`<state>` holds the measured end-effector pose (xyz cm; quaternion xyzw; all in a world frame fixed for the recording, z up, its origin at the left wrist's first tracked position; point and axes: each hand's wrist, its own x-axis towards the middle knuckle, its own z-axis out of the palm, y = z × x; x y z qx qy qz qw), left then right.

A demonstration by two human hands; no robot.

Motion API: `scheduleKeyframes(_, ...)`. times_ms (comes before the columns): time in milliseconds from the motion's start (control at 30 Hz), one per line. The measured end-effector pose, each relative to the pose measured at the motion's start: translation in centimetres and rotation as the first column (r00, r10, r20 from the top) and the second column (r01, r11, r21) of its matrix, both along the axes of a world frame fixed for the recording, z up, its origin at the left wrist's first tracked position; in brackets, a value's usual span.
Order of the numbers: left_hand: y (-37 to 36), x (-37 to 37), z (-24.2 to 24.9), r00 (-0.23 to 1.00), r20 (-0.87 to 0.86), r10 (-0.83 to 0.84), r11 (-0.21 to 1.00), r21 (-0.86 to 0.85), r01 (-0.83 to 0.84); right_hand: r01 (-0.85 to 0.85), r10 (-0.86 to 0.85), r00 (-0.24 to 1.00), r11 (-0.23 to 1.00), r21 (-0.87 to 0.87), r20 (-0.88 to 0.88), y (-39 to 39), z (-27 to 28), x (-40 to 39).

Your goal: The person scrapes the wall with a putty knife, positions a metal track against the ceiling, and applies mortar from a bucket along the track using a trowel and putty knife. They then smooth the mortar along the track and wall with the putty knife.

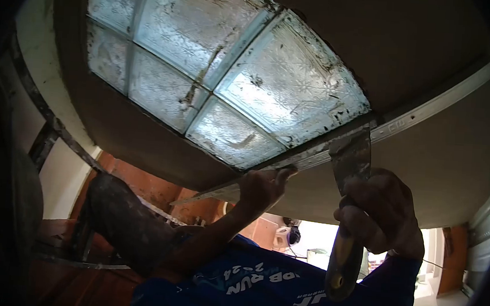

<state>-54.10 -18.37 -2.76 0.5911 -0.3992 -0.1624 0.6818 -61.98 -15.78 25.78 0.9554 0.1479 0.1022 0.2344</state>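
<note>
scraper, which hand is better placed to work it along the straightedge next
Probably the right hand: it already grips the scraper, with the blade overlapping the straightedge in view. The left hand is at the straightedge, apparently steadying it.

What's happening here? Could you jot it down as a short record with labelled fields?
Left hand: on a long metal straightedge, fingers curled
Right hand: closed around a putty knife
Blade: points up, overlaps the straightedge in view; contact unclear
Glass blocks: patterned, smeared with dark marks
Clothing: blue shirt, white lettering
</note>
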Motion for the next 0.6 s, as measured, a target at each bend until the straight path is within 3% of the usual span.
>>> scheduleKeyframes(67,-1.1,-0.6,-2.2,0.978,0.192,0.085,0.996,-0.007,-0.085,0.003,-0.006,1.0,0.983,0.185,0.016,0.1,-1.2,-0.1)
scheduleKeyframes(100,-0.6,-0.4,-1.8,0.992,0.112,0.058,0.997,-0.05,-0.053,0.004,-0.013,1.0,0.946,0.325,0.026,0.3,-2.1,-0.4)
scheduleKeyframes(133,0.1,0.0,-1.0,0.998,0.032,0.051,0.995,-0.092,-0.048,-0.005,-0.016,0.999,0.889,0.457,0.041,0.4,-2.9,-0.7)
scheduleKeyframes(200,-0.7,-0.3,-1.5,0.978,0.193,0.081,0.994,-0.088,-0.065,-0.132,-0.025,0.977,0.707,0.695,0.212,1.0,-6.2,0.5)
scheduleKeyframes(267,-1.4,-0.5,-2.4,0.934,0.355,0.043,0.998,-0.066,-0.02,-0.31,-0.218,0.908,0.224,0.924,0.358,2.1,-11.4,2.9)
scheduleKeyframes(367,-1.4,0.1,-1.3,0.963,0.268,0.019,1.0,-0.008,-0.017,-0.246,-0.133,0.966,-0.185,0.951,0.224,4.3,-10.3,7.3)
scheduleKeyframes(400,-1.3,0.0,-0.8,0.97,0.241,0.016,1.0,0.008,-0.019,-0.246,-0.032,0.969,-0.252,0.936,0.246,4.9,-9.8,9.2)
scheduleKeyframes(467,-1.1,0.0,-0.3,0.98,0.197,0.01,0.999,0.039,-0.018,-0.251,0.07,0.96,-0.218,0.943,0.272,6.4,-8.1,12.6)
scheduleKeyframes(500,-0.9,0.0,-0.1,0.984,0.178,0.014,0.999,0.049,-0.023,-0.26,0.139,0.936,-0.339,0.904,0.322,9.1,-6.4,14.7)
scheduleKeyframes(533,-0.8,-0.1,-0.1,0.988,0.156,0.015,0.998,0.06,-0.025,-0.282,0.139,0.931,-0.311,0.908,0.337,10.9,-5.1,16.7)
scheduleKeyframes(600,-0.6,-0.1,0.0,0.992,0.124,0.026,0.996,0.078,-0.036,-0.258,0.335,0.882,-0.244,0.935,0.331,14.0,-3.8,22.0)
